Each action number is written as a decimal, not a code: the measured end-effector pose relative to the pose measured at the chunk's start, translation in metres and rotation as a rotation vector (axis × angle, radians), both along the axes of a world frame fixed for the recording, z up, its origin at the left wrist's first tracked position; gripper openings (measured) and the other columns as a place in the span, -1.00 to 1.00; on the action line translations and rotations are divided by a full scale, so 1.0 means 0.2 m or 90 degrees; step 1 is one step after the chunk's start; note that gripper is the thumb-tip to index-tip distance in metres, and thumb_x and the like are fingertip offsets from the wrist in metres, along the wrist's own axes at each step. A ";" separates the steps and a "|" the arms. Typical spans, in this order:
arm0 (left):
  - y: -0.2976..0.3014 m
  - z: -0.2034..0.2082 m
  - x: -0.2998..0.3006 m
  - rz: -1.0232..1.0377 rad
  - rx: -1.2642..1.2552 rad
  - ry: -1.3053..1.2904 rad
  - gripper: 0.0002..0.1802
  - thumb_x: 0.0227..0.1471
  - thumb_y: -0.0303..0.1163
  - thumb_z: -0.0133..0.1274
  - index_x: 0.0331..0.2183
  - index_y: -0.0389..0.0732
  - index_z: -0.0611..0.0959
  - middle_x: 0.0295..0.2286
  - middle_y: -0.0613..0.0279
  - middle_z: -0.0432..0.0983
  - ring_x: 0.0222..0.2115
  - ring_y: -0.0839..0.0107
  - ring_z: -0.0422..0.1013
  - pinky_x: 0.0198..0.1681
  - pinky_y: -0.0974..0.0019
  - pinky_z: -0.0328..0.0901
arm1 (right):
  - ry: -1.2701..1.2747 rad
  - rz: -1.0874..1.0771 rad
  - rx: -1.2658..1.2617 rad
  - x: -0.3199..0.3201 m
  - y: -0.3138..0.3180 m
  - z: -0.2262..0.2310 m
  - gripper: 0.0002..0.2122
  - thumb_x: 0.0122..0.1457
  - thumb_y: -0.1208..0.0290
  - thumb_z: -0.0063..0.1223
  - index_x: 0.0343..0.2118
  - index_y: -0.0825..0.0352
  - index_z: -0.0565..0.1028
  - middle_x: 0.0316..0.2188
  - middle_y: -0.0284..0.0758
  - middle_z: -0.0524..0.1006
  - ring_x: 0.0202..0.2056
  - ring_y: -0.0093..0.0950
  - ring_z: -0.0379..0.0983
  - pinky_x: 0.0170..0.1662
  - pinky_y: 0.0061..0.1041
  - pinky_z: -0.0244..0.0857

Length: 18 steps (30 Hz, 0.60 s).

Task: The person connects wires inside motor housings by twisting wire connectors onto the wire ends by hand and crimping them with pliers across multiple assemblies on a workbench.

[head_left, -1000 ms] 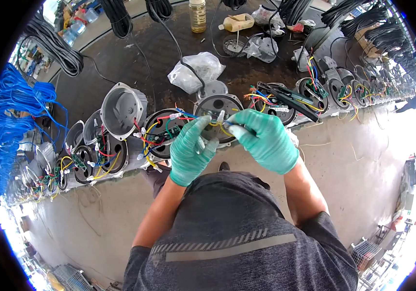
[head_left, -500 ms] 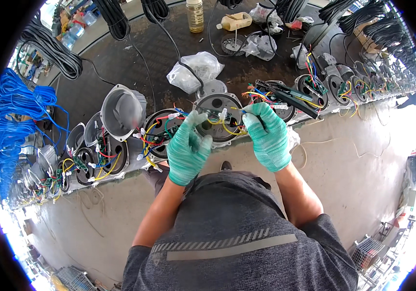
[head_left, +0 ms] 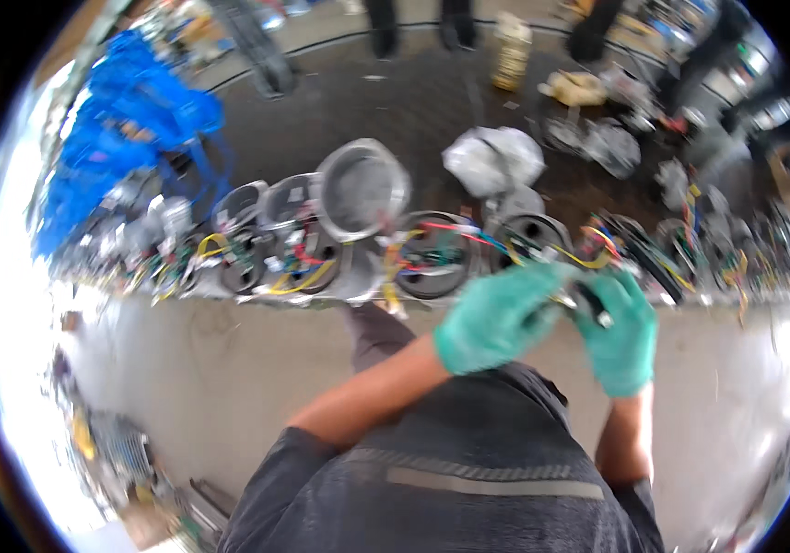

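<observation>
Both my hands wear green gloves and meet just in front of the bench edge, blurred by motion. My left hand reaches across with its fingers closed, touching a small dark piece with a pale tip. Around that piece the fingers of my right hand are curled; its kind is too smeared to tell. Beyond my hands stands a round grey housing with a dark inside, yellow wire lying near it. Left of it, another housing holds a green circuit board and red, blue and yellow wires.
An upturned grey metal cup stands behind the row of housings. A clear plastic bag and a bottle sit farther back on the dark bench. Blue cable coils hang at the left; black tool handles lie at right.
The head view has swung, so the bench appears shifted right. My hands have left the wires over the housing, come closer together and dropped nearer my body.
</observation>
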<state>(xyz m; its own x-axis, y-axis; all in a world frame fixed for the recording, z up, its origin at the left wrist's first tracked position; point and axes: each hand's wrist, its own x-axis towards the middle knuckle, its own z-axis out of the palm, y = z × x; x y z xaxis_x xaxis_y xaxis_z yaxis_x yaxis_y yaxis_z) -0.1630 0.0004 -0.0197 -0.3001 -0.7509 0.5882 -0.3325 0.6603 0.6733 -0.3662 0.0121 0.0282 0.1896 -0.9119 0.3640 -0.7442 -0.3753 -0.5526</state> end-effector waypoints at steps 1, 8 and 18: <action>-0.01 0.02 -0.03 -0.032 0.051 0.016 -0.46 0.07 -0.50 0.25 0.12 -0.21 0.61 -0.12 -0.05 0.65 -0.14 -0.07 0.60 -0.11 0.00 0.50 | -0.022 0.018 0.019 -0.02 0.01 0.02 -0.83 0.13 0.57 0.31 -0.22 0.27 0.62 -0.33 -0.21 0.56 -0.40 -0.18 0.55 -0.36 -0.26 0.41; -0.04 0.11 -0.09 -0.128 0.218 0.121 -0.65 0.16 -0.51 0.16 -0.01 -0.22 0.54 -0.28 -0.13 0.61 -0.24 -0.25 0.54 -0.22 -0.11 0.41 | -0.110 0.070 0.014 -0.09 -0.03 -0.04 -0.88 0.18 0.64 0.25 -0.26 0.34 0.55 -0.29 -0.26 0.50 -0.27 -0.34 0.48 -0.15 -0.43 0.37; -0.11 0.00 -0.19 -0.287 0.707 0.608 -0.84 0.40 -0.33 0.00 -0.20 -0.22 0.56 -0.46 0.31 0.48 -0.45 0.46 0.38 -0.34 0.32 0.31 | -0.276 0.002 0.168 -0.14 -0.10 -0.29 -0.95 0.36 0.49 0.13 -0.22 0.34 0.54 -0.36 -0.44 0.52 -0.34 -0.67 0.40 -0.25 -0.57 0.34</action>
